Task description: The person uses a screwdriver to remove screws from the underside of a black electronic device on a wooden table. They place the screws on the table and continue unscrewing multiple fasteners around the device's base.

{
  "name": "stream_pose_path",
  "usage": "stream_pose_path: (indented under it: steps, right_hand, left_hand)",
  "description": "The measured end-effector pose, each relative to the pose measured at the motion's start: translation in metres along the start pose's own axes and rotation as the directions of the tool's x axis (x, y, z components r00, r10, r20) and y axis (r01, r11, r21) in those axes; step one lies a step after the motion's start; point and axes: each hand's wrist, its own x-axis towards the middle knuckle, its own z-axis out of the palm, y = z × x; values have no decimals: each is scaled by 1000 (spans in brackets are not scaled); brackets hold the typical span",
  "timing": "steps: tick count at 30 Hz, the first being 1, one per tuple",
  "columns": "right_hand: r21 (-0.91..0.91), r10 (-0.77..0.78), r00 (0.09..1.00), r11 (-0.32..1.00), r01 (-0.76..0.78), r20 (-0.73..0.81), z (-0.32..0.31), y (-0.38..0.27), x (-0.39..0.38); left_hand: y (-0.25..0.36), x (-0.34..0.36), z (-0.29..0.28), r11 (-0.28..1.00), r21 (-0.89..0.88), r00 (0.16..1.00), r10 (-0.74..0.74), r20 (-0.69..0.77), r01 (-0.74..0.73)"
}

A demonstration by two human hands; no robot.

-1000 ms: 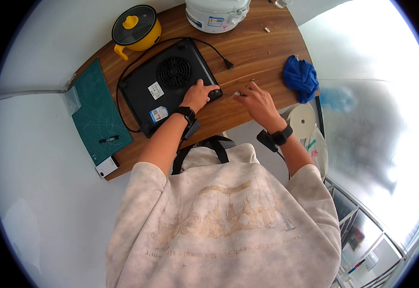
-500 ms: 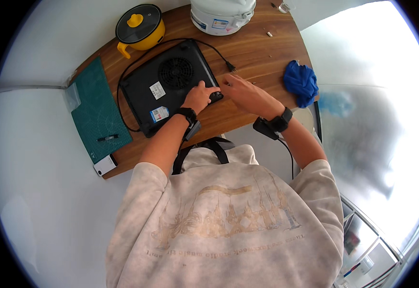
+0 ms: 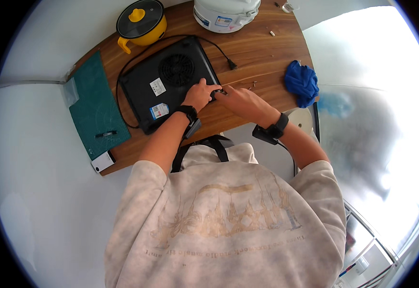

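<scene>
The black appliance (image 3: 171,95) lies on the table (image 3: 262,62), its fan (image 3: 177,69) facing up. The left hand (image 3: 199,95) rests there, fingers spread. The right hand (image 3: 243,102) meets the right corner; I cannot tell its grip. A careless knock could perhaps scatter the small piece (image 3: 254,84) nearby

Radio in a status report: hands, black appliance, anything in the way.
Left hand on black appliance, near its right corner; right hand at that corner, grip unclear. Appliance lying flat, fan vent up. Nothing seen in the way; plug apart from hands.
</scene>
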Motion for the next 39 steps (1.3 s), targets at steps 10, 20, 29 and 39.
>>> stream_pose_path:
  steps: [10,20,29,39]
  right_hand:
    - [46,402,909,912,-409,107,-20,-4,8]
    - [121,304,935,937,-329,183,-13,11,-10]
    - [-84,609,783,793,-603,126,-9,5,-2]
    - [196,667,707,680,-707,235,26,3,-69]
  left_hand:
    - [2,-2,-1,994,107,1000,15,1,-15]
    - [-3,-1,3,991,126,999,46,-23,-43]
    - [-2,1,1,990,136,1000,21,-8,-20]
    - [4,1,-4,988,155,1000,-12,20,8]
